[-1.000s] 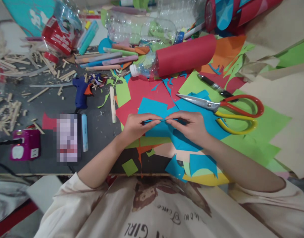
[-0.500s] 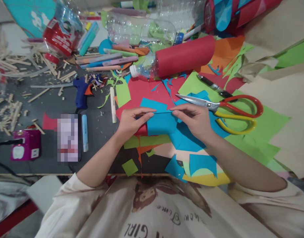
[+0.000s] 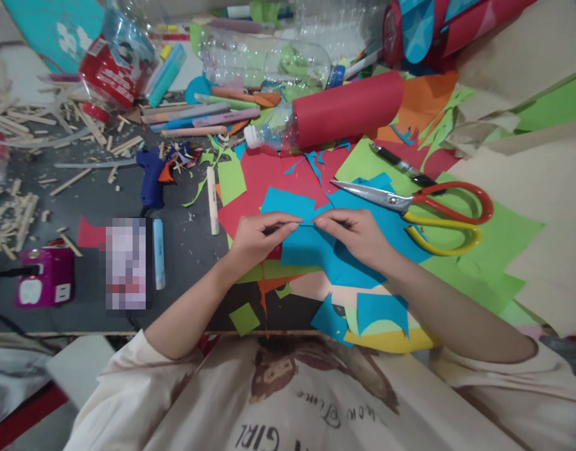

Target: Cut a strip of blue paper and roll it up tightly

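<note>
Both hands pinch the upper edge of a piece of blue paper (image 3: 305,246), one near each end of that edge, where it looks like a narrow fold. My left hand (image 3: 264,237) is closed, thumb and fingertips pressed together on the edge. Opposite it, my right hand (image 3: 356,232) grips the same edge in the same way. Behind the fingers lies another blue paper area (image 3: 288,202); whether it joins the held piece I cannot tell. Scissors (image 3: 396,199) with one red and one yellow handle lie partly spread just beyond my right hand.
A bottle wrapped in red paper (image 3: 349,109) lies behind the hands, a clear plastic bottle (image 3: 269,59) farther back. To the left are a blue glue gun (image 3: 151,175), a blue marker (image 3: 159,254), a phone-like blurred object (image 3: 126,263) and wooden stick pieces. Green paper (image 3: 494,250) spreads right.
Both hands have come slightly lower, and the fingertips are closer together along the blue paper's edge. The view has shifted a little.
</note>
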Demonstrator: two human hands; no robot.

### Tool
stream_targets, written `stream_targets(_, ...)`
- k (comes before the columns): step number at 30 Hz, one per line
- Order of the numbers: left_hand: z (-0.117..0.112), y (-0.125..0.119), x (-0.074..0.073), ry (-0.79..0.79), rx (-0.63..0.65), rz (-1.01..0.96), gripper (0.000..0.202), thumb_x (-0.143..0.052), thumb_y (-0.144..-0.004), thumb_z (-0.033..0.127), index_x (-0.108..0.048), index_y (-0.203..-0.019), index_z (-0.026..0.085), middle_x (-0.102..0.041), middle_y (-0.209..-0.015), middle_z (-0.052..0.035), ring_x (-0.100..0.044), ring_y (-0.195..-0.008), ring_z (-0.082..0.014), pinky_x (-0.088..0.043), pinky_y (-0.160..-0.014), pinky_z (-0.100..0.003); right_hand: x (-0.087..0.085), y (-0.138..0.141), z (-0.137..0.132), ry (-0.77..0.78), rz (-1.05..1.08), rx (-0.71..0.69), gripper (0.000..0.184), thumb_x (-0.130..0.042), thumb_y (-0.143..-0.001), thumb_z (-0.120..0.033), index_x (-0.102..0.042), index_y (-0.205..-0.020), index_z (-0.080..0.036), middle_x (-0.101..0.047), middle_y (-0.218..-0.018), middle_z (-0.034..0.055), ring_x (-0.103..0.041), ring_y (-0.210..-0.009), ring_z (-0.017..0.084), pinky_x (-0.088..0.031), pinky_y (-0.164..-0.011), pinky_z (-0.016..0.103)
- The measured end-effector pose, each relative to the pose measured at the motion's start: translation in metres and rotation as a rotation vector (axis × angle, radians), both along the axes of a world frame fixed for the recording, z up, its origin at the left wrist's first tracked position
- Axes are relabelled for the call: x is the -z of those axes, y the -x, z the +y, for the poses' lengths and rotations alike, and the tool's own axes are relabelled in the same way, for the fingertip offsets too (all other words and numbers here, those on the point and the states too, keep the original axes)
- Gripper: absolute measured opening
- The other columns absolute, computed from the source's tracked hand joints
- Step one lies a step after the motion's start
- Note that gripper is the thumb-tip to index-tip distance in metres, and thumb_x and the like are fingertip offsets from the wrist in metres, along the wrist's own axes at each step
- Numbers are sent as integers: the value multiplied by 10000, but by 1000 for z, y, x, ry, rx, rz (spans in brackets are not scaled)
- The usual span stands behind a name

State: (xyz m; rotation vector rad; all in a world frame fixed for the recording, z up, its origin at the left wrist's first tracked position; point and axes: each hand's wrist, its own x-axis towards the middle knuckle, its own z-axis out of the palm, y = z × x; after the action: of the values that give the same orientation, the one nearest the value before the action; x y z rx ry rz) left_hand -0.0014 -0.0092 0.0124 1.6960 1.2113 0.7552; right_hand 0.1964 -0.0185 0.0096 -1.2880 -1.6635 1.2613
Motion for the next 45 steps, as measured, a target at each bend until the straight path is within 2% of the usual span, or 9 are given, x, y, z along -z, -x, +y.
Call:
stream_targets(4,0,0,1,27,18,-3,281,-610,-792,443,-735,-850,198,-742,-776,-34,-650,-631,-114,-476,-535,-181,2,2,-1,-26,-14,-17,243,-563,-834,-357,-692,-700,-201,-685,-671,-12,-584,-618,132,-448,-578,232)
stream_targets(8,0,1,2,10,106,-6,322,-571,-821,468,-739,-860,195,-746,-772,-24,-597,-541,-83,-422,-482,-169,2,3,-3,-49,-34,-70,292,-533,-855,-377,-689,-713,-175,-681,-662,1,-563,-586,121,-422,-554,219)
stream_targets(13,0,1,1,-14,107,14,328,-540,-851,437,-746,-821,184,-755,-865,-30,-659,-671,-110,-460,-573,-162,3,2,-5,-74,-69,-101,390,-483,-875,-453,-676,-694,-166,-659,-622,9,-545,-566,119,-397,-529,217)
stream_targets(21,-1,1,2,1,103,27,347,-546,-836,468,-749,-838,187,-751,-790,-24,-530,-492,-73,-396,-481,-181,3,2,-3,-116,-86,-121,466,-435,-890,-493,-641,-635,-162,-605,-555,3,-513,-518,103,-375,-498,213)
stream_targets(25,0,2,2,-8,101,36,330,-553,-833,458,-749,-844,192,-747,-763,-16,-504,-474,-67,-380,-464,-180,2,2,-2,-99,-50,-128,402,-482,-877,-457,-672,-684,-160,-651,-609,9,-526,-531,100,-388,-508,210)
stream_targets(31,3,3,-2,16,74,-1,431,-507,-837,532,-738,-880,171,-747,-863,-48,-654,-711,-126,-465,-587,-183,0,1,-1,-63,-22,-97,283,-546,-846,-380,-691,-717,-174,-712,-716,13,-568,-569,110,-421,-544,223)
stream_targets(34,3,3,-3,48,115,13,493,-483,-824,586,-740,-873,168,-740,-799,-41,-615,-618,-110,-442,-534,-190,1,0,-2,-67,-8,-83,239,-554,-839,-329,-695,-718,-180,-723,-731,11,-599,-603,122,-439,-566,228)
stream_targets(37,3,4,-1,42,121,43,453,-505,-824,559,-749,-860,178,-727,-718,-18,-531,-508,-82,-381,-467,-192,2,0,-2,-56,-10,-74,228,-559,-832,-324,-702,-720,-187,-732,-746,12,-618,-629,135,-454,-585,238)
stream_targets(45,3,4,2,39,108,58,367,-533,-828,492,-755,-890,207,-742,-750,-19,-558,-529,-95,-392,-486,-194,-1,2,-1,-38,-7,-43,205,-590,-808,-332,-715,-724,-193,-737,-752,10,-606,-608,132,-455,-573,246)
